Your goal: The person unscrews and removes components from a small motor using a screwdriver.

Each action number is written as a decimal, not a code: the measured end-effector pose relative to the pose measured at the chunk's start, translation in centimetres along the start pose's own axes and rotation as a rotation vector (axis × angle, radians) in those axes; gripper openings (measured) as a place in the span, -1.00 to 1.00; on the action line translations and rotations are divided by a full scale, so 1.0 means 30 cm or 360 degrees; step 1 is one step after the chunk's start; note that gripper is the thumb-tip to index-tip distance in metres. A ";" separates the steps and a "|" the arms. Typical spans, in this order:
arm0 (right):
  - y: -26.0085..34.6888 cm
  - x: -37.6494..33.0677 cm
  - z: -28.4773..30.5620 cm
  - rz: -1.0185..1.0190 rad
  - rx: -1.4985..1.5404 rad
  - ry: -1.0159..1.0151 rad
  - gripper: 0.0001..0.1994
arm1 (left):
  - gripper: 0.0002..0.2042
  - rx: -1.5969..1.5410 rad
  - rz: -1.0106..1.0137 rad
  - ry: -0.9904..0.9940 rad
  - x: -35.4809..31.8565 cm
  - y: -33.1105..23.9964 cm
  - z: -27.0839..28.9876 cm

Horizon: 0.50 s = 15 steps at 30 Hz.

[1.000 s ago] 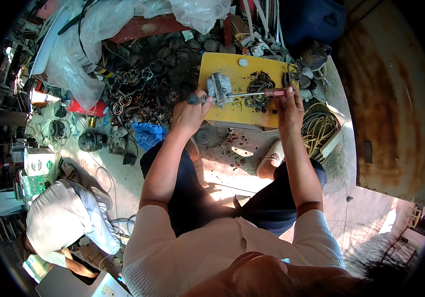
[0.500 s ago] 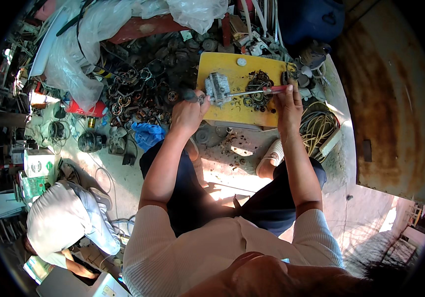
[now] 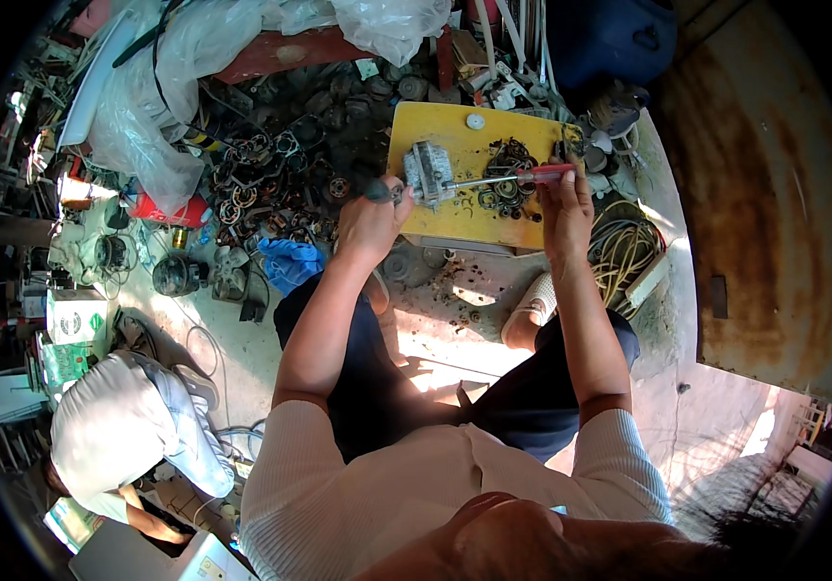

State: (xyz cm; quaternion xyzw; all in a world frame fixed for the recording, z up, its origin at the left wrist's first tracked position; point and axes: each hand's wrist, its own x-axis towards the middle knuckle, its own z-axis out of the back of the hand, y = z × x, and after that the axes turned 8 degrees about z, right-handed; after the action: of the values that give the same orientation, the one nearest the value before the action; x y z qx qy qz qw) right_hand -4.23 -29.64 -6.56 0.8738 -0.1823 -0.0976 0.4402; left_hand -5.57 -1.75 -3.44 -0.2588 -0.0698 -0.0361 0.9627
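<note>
A screwdriver lies level above a yellow board (image 3: 416,121). My right hand (image 3: 565,215) has its fingers closed round the red screwdriver handle (image 3: 544,175). The thin shaft points left, toward a grey metal part (image 3: 417,194) by my left hand (image 3: 366,225). That hand is closed round the part, whose dark rounded end (image 3: 377,191) sticks out on the left; its exact kind is unclear. Just behind the shaft tip sits a silvery ribbed block (image 3: 428,165). Small dark rings and scraps (image 3: 510,160) are heaped under the shaft, near my right hand.
A white disc (image 3: 475,121) lies at the board's back. Left of it spreads a heap of metal rings (image 3: 242,189), with a blue cloth (image 3: 290,263) nearer. Coiled yellow cable (image 3: 624,247) is at the right. Another person (image 3: 116,416) bends down at the lower left.
The fingers of my right hand have shifted slightly on the screwdriver handle, and more of its end shows. My left hand and the part stay nearly where they were.
</note>
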 end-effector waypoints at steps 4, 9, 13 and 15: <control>-0.010 0.016 0.036 -0.0135 -0.0179 -0.0110 -0.54 | -0.72 -0.0014 -0.0010 -0.0001 0.001 -0.002 0.001; -0.001 0.014 0.018 -0.0053 -0.0102 -0.0065 -0.53 | -0.72 -0.0044 0.0075 0.0051 -0.001 -0.009 0.008; 0.009 0.005 -0.008 0.0061 -0.0014 0.0029 -0.53 | -0.72 -0.0064 0.0053 0.0033 0.000 -0.008 0.008; 0.008 0.007 0.005 0.0016 -0.0043 0.0006 -0.53 | -0.72 -0.0075 0.0016 0.0012 0.002 -0.009 0.007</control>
State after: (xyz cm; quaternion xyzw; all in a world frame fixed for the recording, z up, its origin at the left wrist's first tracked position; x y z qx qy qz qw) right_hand -4.15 -29.96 -6.46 0.8670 -0.1845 -0.0962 0.4529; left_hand -5.55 -1.88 -3.12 -0.2815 -0.0641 -0.0339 0.9568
